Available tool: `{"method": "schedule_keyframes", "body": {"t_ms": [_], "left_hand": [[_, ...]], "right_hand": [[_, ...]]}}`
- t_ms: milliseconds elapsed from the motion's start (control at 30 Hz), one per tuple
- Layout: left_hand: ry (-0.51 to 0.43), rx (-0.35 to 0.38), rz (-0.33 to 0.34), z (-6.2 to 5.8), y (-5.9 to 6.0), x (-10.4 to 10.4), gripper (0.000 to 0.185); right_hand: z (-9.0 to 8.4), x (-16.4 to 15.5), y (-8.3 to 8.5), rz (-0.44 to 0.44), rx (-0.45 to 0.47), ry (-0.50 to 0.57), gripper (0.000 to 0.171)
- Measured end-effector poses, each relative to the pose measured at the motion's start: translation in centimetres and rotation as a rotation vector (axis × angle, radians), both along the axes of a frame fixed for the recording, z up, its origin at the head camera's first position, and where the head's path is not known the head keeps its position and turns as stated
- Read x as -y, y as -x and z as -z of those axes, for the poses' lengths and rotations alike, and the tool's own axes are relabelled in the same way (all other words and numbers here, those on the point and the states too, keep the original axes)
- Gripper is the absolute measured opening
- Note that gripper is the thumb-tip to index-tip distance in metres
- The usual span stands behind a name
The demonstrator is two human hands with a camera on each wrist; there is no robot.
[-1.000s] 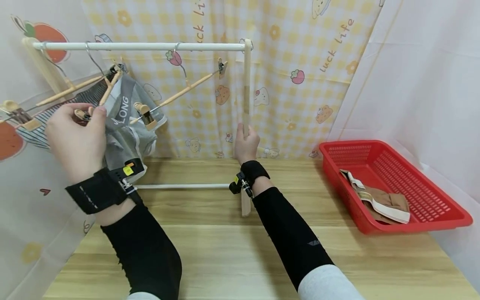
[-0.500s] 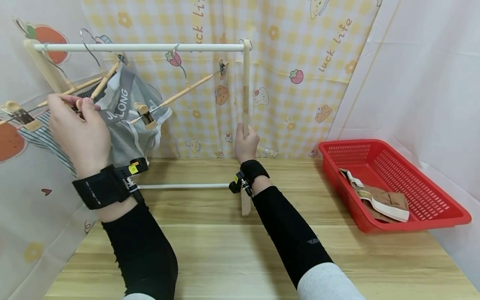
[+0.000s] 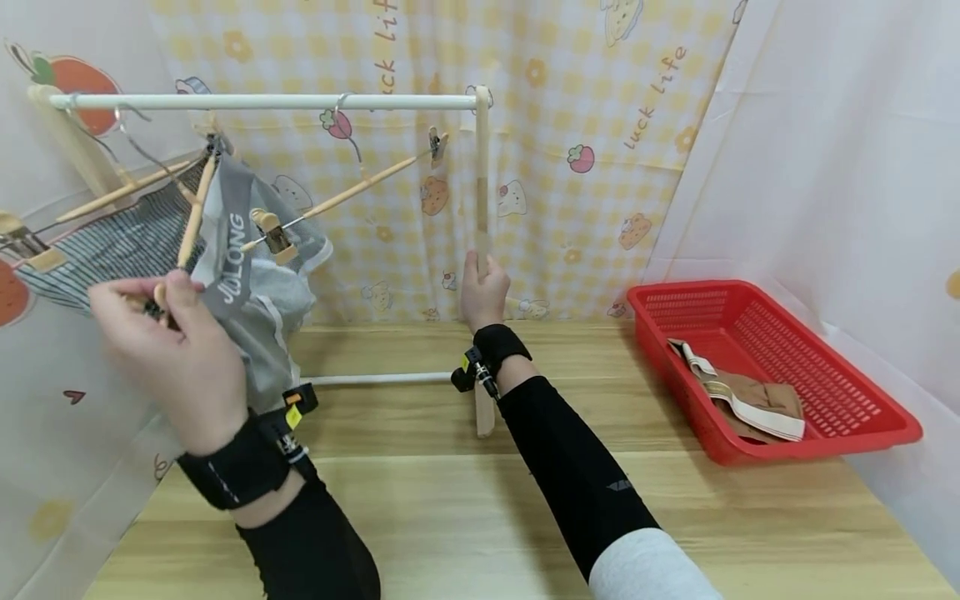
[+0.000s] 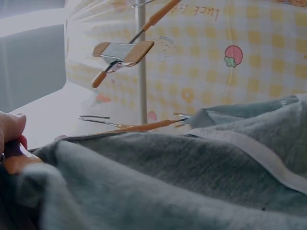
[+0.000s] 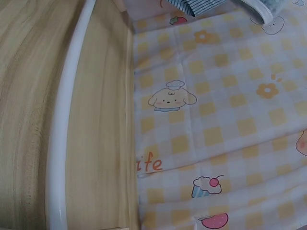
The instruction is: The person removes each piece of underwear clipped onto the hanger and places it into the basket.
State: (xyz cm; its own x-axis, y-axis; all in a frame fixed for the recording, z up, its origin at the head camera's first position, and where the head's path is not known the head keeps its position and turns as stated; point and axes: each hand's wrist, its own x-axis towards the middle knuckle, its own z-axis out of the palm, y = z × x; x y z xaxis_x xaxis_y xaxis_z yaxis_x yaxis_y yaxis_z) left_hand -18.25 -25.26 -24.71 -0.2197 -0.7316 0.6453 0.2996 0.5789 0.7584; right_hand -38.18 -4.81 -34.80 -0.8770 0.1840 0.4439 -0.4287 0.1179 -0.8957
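Observation:
My left hand [image 3: 176, 350] pinches the near clip end of a wooden clip hanger [image 3: 197, 212]. Grey underwear [image 3: 258, 292] with a lettered waistband hangs from that hanger; in the left wrist view its cloth [image 4: 144, 182] fills the lower half. The hanger's metal hook [image 3: 135, 137] overlaps the rack's white rail [image 3: 262, 102], its bend just below it. With curled fingers my right hand [image 3: 483, 296] grips the rack's wooden post [image 3: 482, 183]. That hand is out of sight in the right wrist view.
Striped underwear [image 3: 120, 250] hangs from another hanger [image 3: 112, 193] at the left. A bare clip hanger [image 3: 367, 183] hangs farther right. A red basket [image 3: 825, 350] holding brown underwear [image 3: 772, 400] stands at the right. A white lower bar [image 3: 382, 379] spans the rack.
My left hand first lifted the hanger hook above the rail, then lowered it, bringing hanger and grey underwear down and nearer. My right hand keeps its grip on the post.

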Motion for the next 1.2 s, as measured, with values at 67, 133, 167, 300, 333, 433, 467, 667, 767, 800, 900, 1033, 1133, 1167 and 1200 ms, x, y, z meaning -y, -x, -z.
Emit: {"method": "schedule_keyframes", "body": {"t_ms": [67, 133, 167, 300, 333, 433, 467, 667, 767, 800, 900, 1033, 1133, 1167, 1200], "left_hand": [[-0.006, -0.048, -0.014, 0.8, -0.4, -0.3, 0.015], [-0.003, -0.089, -0.029, 1.7, -0.9, -0.4, 0.018], [-0.005, -0.105, -0.031, 2.2, -1.2, -0.3, 0.02], [0.006, -0.13, -0.055, 3.8, -2.5, 0.2, 0.026], [0.005, -0.134, -0.06, 4.1, -2.8, 0.4, 0.026], [0.005, -0.086, -0.101, 4.5, -3.4, 0.8, 0.019], [0.005, -0.067, -0.116, 4.5, -3.5, 0.9, 0.018], [0.055, 0.001, -0.153, 4.8, -2.8, 0.1, 0.024], [0.096, 0.003, -0.136, 4.6, -2.3, -0.6, 0.025], [0.102, 0.009, -0.12, 4.5, -2.3, -0.8, 0.026], [0.116, 0.031, -0.079, 4.1, -2.3, -1.2, 0.028], [0.141, 0.082, -0.013, 4.0, -2.7, -1.2, 0.022], [0.186, 0.158, 0.017, 3.9, -2.9, -1.2, 0.023], [0.204, 0.178, 0.028, 3.8, -2.9, -1.2, 0.025], [0.221, 0.19, 0.042, 3.8, -2.8, -1.3, 0.027]], "right_hand": [[0.1, -0.1, 0.0, 0.002, 0.022, -0.008, 0.056], [0.2, -0.3, 0.1, -0.021, 0.044, -0.015, 0.059], [0.2, -0.4, 0.0, -0.042, 0.05, -0.026, 0.06], [-0.3, -1.0, -0.7, -0.179, 0.059, -0.102, 0.059], [-0.5, -1.3, -1.0, -0.207, 0.041, -0.116, 0.059], [-1.5, -2.8, -2.3, -0.237, -0.047, -0.058, 0.059], [-1.9, -3.6, -2.8, -0.24, -0.095, 0.003, 0.057], [-3.9, -11.3, -8.0, -0.071, -0.533, 0.285, 0.03], [-4.5, -14.4, -11.3, 0.058, -0.651, 0.378, 0.03], [-4.8, -15.1, -12.2, 0.079, -0.671, 0.424, 0.03], [-5.7, -16.2, -14.3, 0.116, -0.695, 0.528, 0.033], [-6.2, -16.2, -15.6, 0.094, -0.698, 0.576, 0.034], [-6.2, -15.7, -15.7, 0.044, -0.664, 0.53, 0.034], [-6.2, -15.6, -15.6, 0.028, -0.647, 0.503, 0.034], [-6.2, -15.4, -15.5, 0.016, -0.628, 0.47, 0.035]]}}
